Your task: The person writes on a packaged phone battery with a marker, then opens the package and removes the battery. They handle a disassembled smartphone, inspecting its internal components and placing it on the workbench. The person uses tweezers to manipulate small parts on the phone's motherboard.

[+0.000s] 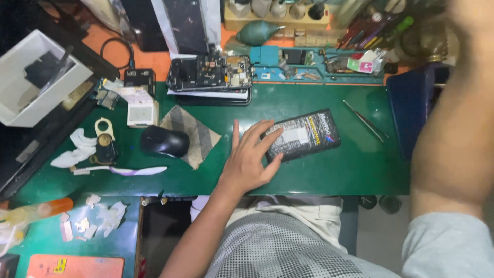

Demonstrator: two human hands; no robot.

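Observation:
My left hand point(248, 160) lies palm down on the green mat point(319, 175). Its thumb and forefinger close on the left end of a black printed packet point(309, 134), which lies flat and slightly tilted at the mat's middle; the other fingers are spread beside it. My right arm is raised along the right side of the view, blurred. My right hand point(471, 15) reaches the top right corner, too smeared to show its fingers or anything in it.
A black mouse point(164, 142) and a checked cloth point(191, 135) lie left of the hand. An opened phone point(211, 73) rests at the back, thin tweezers point(366, 121) to the right, a dark blue box point(411, 105) beyond. A white tray point(36, 77) stands far left, with tools along the back.

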